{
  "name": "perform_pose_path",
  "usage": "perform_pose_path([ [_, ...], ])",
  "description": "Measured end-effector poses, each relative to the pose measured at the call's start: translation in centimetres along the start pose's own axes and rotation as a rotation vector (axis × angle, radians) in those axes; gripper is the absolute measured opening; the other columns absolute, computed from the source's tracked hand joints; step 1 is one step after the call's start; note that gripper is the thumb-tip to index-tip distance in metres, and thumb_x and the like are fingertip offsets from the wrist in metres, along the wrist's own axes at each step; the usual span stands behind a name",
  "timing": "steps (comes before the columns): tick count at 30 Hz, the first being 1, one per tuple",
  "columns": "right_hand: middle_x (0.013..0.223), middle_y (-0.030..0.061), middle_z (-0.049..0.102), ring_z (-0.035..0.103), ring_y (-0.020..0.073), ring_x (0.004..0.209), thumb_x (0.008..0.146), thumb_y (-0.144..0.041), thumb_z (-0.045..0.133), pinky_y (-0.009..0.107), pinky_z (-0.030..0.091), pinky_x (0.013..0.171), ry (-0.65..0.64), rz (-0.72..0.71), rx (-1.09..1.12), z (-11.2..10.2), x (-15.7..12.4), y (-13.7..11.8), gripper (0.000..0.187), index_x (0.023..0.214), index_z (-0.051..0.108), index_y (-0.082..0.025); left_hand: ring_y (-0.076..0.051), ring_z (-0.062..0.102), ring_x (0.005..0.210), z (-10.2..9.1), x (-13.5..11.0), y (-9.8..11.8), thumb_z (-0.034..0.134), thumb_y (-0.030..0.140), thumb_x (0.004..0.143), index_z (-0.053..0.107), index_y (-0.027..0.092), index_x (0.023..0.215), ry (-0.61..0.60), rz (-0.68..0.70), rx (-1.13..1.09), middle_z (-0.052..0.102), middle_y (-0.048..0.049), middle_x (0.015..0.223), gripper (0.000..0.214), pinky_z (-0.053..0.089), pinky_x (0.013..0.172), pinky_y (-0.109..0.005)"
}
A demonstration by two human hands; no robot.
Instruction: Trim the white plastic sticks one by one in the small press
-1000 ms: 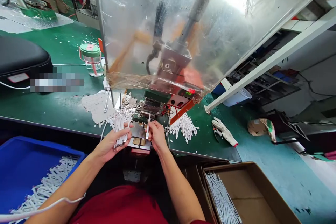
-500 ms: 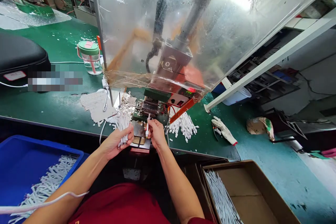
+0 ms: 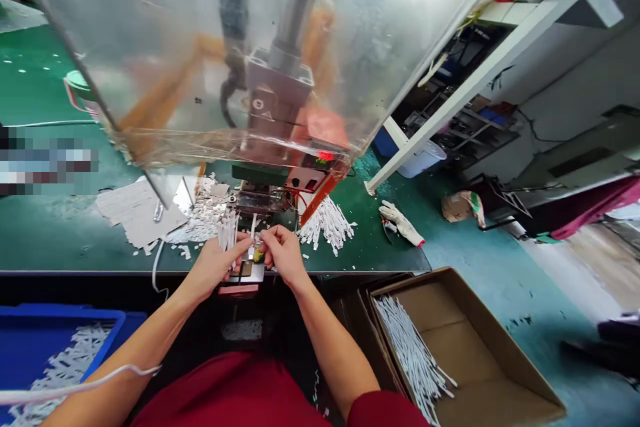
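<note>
My left hand [image 3: 213, 267] is closed round an upright bundle of thin white strips [image 3: 228, 230]. Close beside it, my right hand [image 3: 285, 255] has its fingertips pinched together at the lower part of a single white strip [image 3: 253, 224]. That strip points up toward the dark metal die of a small press [image 3: 253, 202]. The left thumb reaches across to the same strip, so the exact grip there is partly hidden. Under the hands is a metal plate [image 3: 256, 273] at the bench edge.
A clouded plastic shield [image 3: 180, 93] hangs over the press. White strips [image 3: 327, 227] lie fanned on the green bench, right of the machine. Scraps and paper [image 3: 135, 210] lie left; a glove [image 3: 403, 223] right. Below are a blue bin [image 3: 117, 340] and a cardboard box [image 3: 493, 333], both holding white pieces.
The view has turned rightward, so the bench and press sit farther left. My hands have come closer together, the right one bringing its single strip beside the left hand's bundle.
</note>
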State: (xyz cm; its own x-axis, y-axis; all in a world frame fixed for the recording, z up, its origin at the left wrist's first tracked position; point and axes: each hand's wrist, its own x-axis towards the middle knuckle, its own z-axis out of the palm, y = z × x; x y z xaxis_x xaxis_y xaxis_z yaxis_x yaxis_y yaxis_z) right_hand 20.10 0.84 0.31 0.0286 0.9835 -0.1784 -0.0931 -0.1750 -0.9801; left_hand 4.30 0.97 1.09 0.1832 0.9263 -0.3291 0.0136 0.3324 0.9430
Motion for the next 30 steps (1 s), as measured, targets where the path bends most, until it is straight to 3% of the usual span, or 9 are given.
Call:
perform_pose_path([
  [4,0.059,-0.0034,0.060,0.046,0.0096,0.039,0.080,-0.046,0.059,0.021,0.037,0.038,0.230,-0.048,-0.272,-7.4,0.4,-0.6,0.026,0.073,0.057,-0.021,-0.012,0.049,0.043,0.5,0.2,0.0,0.074,0.056,0.070,0.065,0.015,0.088,0.015,-0.002,0.014,0.051,0.0043,0.050,0.045,0.030,0.033,-0.017],
  [8,0.073,0.0021,0.068,0.059,0.0147,0.062,0.081,-0.034,0.053,0.024,0.042,0.057,0.560,-0.083,-0.788,-16.9,2.8,-1.6,0.019,0.073,0.063,-0.020,-0.012,0.049,0.042,0.8,0.2,-0.1,0.077,0.052,0.068,0.065,0.016,0.082,0.027,-0.006,-0.025,0.052,0.0042,0.049,0.041,0.030,0.032,-0.017],
  [10,0.078,0.0037,0.070,0.061,0.0165,0.073,0.078,-0.028,0.053,0.024,0.040,0.063,0.606,-0.014,-1.006,-20.3,4.3,-2.0,0.015,0.073,0.065,-0.020,-0.012,0.049,0.041,0.8,0.2,-0.1,0.080,0.048,0.066,0.063,0.017,0.079,0.027,-0.012,-0.051,0.052,0.0045,0.048,0.038,0.030,0.032,-0.017],
  [12,0.073,0.0040,0.070,0.060,0.0171,0.072,0.073,-0.024,0.056,0.025,0.038,0.063,0.580,0.058,-1.081,-22.4,5.7,-2.0,0.012,0.067,0.065,-0.019,-0.011,0.047,0.040,0.8,0.2,-0.1,0.081,0.045,0.065,0.062,0.017,0.076,0.024,-0.018,-0.079,0.051,0.0047,0.047,0.036,0.028,0.032,-0.016],
  [17,0.062,0.0039,0.066,0.056,0.0163,0.061,0.066,-0.017,0.057,0.026,0.035,0.059,0.549,0.095,-1.055,-23.6,7.5,-1.5,0.010,0.057,0.061,-0.019,-0.009,0.043,0.040,0.2,0.2,0.6,0.080,0.046,0.065,0.059,0.017,0.075,0.015,-0.022,-0.160,0.048,0.0057,0.046,0.038,0.022,0.031,-0.014],
  [24,0.072,0.0053,0.069,0.058,0.0167,0.068,0.074,-0.027,0.055,0.025,0.041,0.062,0.645,-0.054,-0.963,-22.4,6.0,-2.3,0.012,0.071,0.062,-0.018,-0.008,0.041,0.036,-0.7,-1.8,1.2,0.078,0.045,0.069,0.057,0.017,0.068,-0.086,-0.029,-0.088,0.048,0.0049,0.045,0.034,0.021,0.030,-0.014],
  [30,0.059,-0.0020,0.060,0.049,0.0114,0.046,0.063,-0.039,0.074,0.024,0.038,0.045,0.585,-0.216,-0.298,-18.6,2.7,-3.1,0.027,0.073,0.061,-0.018,-0.010,0.048,0.037,-1.7,-2.7,1.2,0.079,0.039,0.070,0.060,0.018,0.070,-0.077,0.022,-0.035,0.050,0.0042,0.044,0.029,0.026,0.030,-0.014],
])
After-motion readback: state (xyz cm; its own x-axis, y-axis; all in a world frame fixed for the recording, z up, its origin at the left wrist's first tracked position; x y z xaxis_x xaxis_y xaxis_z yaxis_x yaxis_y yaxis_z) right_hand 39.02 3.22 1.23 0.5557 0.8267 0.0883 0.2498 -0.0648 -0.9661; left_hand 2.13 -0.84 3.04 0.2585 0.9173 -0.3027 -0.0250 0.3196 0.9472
